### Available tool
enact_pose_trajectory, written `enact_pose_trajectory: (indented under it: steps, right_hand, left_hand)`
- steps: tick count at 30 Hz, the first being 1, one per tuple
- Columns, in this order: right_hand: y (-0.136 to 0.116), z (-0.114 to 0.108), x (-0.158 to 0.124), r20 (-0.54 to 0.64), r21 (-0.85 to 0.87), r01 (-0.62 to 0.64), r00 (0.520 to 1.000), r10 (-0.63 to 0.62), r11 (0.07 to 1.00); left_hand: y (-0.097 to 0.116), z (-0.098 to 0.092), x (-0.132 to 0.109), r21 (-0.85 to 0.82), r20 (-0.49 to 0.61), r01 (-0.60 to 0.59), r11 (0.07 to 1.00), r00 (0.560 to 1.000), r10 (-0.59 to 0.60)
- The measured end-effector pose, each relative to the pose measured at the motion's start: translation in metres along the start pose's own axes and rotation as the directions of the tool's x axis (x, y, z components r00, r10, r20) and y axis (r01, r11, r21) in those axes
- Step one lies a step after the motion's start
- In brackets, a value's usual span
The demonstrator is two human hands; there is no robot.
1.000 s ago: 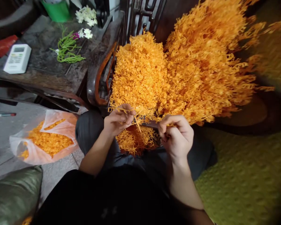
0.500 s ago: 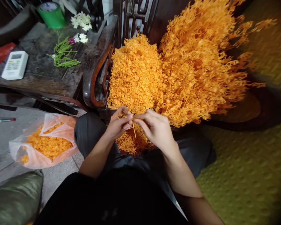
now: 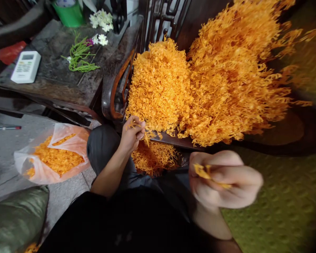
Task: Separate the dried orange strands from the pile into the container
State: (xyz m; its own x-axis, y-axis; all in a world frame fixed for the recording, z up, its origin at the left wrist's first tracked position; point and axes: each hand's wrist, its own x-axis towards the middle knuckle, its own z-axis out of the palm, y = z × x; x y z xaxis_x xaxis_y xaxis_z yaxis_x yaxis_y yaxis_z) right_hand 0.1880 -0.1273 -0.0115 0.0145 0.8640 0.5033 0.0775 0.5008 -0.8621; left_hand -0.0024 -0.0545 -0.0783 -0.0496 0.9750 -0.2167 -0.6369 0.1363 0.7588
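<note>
A big heap of orange stringy sprigs [image 3: 205, 84] lies on a dark wooden seat in front of me. My left hand [image 3: 131, 133] is closed on a thin orange sprig at the heap's near edge. My right hand [image 3: 223, 181], blurred by motion, is closed on a small orange piece, nearer to me and to the right. A smaller clump of orange sprigs [image 3: 154, 158] rests on my lap between my dark trouser legs.
A clear plastic bag [image 3: 50, 158] of orange bits lies on the floor at left. A dark side table [image 3: 55, 80] bears a white remote [image 3: 26, 66], green stems [image 3: 80, 58], white flowers and a green tape roll. A green cushion [image 3: 279, 203] is at right.
My right hand has pulled away from my left hand, toward me and to the right, with a small orange piece. My left hand stays at the heap's edge.
</note>
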Motion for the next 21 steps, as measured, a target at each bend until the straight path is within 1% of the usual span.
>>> enact_pose_trajectory:
  steps: [2, 3, 5, 6, 8, 12, 14, 17, 19, 21]
  right_hand:
    - [-0.01, -0.003, 0.005, -0.068, 0.118, -0.011, 0.997, 0.02, 0.993]
    - [-0.011, -0.004, 0.01, -0.066, 0.155, -0.032, 0.997, 0.043, 0.987]
    - [-0.009, -0.005, 0.017, 0.026, 0.221, -0.116, 0.993, 0.113, 0.968]
    - [-0.006, -0.006, 0.02, 0.071, 0.267, -0.143, 0.989, 0.129, 0.953]
    - [0.0, -0.01, 0.023, 0.131, 0.361, -0.207, 0.977, 0.17, 0.909]
    - [0.006, -0.015, 0.025, 0.226, 0.43, -0.379, 0.924, 0.308, 0.82]
    - [0.008, -0.015, 0.027, 0.259, 0.509, -0.412, 0.911, 0.322, 0.756]
    - [0.015, -0.014, 0.029, 0.307, 0.622, -0.446, 0.895, 0.323, 0.643]
    - [0.023, -0.015, 0.03, 0.31, 0.638, -0.457, 0.889, 0.336, 0.62]
    - [0.033, -0.015, 0.029, 0.309, 0.64, -0.468, 0.883, 0.353, 0.609]
  left_hand:
    - [0.003, -0.002, -0.002, -0.001, 0.091, -0.021, 1.0, 0.996, 0.021]
    - [0.004, -0.002, -0.004, 0.005, 0.138, -0.04, 0.999, 0.99, 0.039]
    - [0.004, -0.004, -0.008, 0.037, 0.221, -0.079, 0.996, 0.973, 0.069]
    - [0.004, -0.005, -0.01, 0.066, 0.256, -0.1, 0.993, 0.963, 0.08]
    - [0.002, -0.009, -0.011, 0.125, 0.298, -0.149, 0.981, 0.949, 0.106]
    - [0.0, -0.015, -0.009, 0.185, 0.319, -0.258, 0.948, 0.929, 0.19]
    - [0.0, -0.015, -0.008, 0.217, 0.321, -0.294, 0.931, 0.922, 0.216]
    - [0.001, -0.012, -0.008, 0.255, 0.31, -0.304, 0.918, 0.925, 0.22]
    - [0.0, -0.011, -0.009, 0.221, 0.305, -0.303, 0.927, 0.924, 0.23]
    - [-0.001, -0.01, -0.009, 0.15, 0.316, -0.299, 0.942, 0.918, 0.241]
